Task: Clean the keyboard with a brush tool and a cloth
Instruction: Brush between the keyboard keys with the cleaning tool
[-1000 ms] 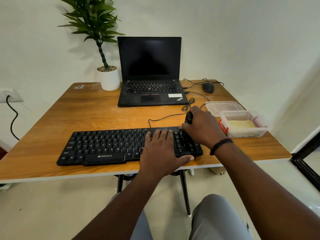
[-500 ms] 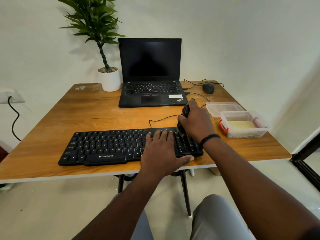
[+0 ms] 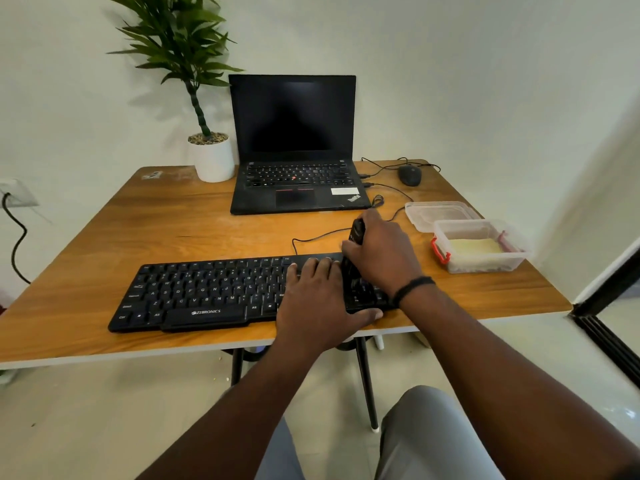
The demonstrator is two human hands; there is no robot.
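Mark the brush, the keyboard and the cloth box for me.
brush (image 3: 356, 231), head view, on the black handle top above the right hand.
keyboard (image 3: 204, 292), head view, on the letter keys left of the hands.
cloth box (image 3: 483, 265), head view, on its clear front wall.

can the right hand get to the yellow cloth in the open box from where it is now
Probably yes. The yellow cloth lies uncovered just beside the right hand, nothing between, but that hand grips the brush tool.

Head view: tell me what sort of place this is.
Probably a home office or small work desk: a wooden table against a plain wall holds an open laptop, a wired keyboard and mouse, with a potted plant beside them.
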